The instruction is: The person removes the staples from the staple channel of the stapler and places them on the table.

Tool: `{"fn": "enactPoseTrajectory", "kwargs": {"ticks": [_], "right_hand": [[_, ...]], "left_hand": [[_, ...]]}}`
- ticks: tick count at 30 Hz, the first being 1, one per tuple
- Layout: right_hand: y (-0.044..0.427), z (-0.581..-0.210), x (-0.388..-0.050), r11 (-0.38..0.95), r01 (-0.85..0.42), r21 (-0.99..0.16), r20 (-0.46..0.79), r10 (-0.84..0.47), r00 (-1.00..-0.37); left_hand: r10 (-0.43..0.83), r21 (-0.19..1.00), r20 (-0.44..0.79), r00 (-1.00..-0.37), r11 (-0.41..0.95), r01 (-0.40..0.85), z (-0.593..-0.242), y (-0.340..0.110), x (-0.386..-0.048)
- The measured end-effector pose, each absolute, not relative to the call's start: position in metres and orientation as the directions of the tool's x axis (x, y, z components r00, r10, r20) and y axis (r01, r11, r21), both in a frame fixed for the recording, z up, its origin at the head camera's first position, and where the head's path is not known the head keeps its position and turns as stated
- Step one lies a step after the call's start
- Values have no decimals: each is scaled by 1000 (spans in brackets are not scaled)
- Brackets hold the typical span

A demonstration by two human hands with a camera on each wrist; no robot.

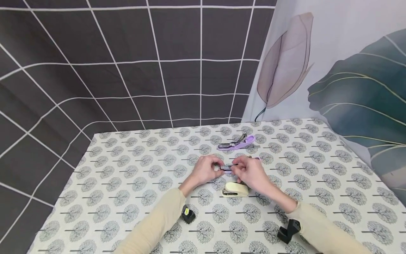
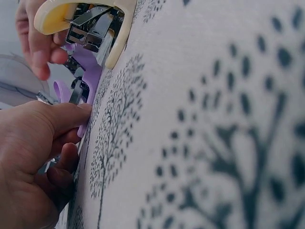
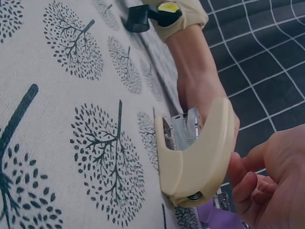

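A purple stapler lies opened up on the patterned cloth, its metal staple channel exposed. My left hand pinches its left end, the thumb against the purple base. Over its right part is my right hand, thumb and fingertips close together and bent; whether something small is between them cannot be made out. The right fingers hide much of that end. Nearer to me sits a cream stapler, just below the right hand; its curved body shows large in the right wrist view.
Another purple stapler stands opened up farther back on the tree-print cloth. A dark grid curtain hangs behind the table, with a leaf-print curtain at the right. Black wrist devices sit on both sleeves.
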State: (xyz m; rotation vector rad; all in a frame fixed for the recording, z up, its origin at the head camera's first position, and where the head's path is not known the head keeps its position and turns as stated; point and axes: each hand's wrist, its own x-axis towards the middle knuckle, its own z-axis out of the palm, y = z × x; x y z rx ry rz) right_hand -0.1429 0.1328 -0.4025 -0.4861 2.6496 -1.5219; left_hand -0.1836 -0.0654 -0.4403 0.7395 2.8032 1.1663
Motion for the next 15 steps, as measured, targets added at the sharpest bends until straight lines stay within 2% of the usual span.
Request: {"fn": "enactPoseTrajectory", "kwargs": {"ticks": [15], "right_hand": [[121,-412,-151,601,-195,-775,24,-280,-960]], "left_hand": [[437,664,180,-881,607,437,-441,-67,-184]]}}
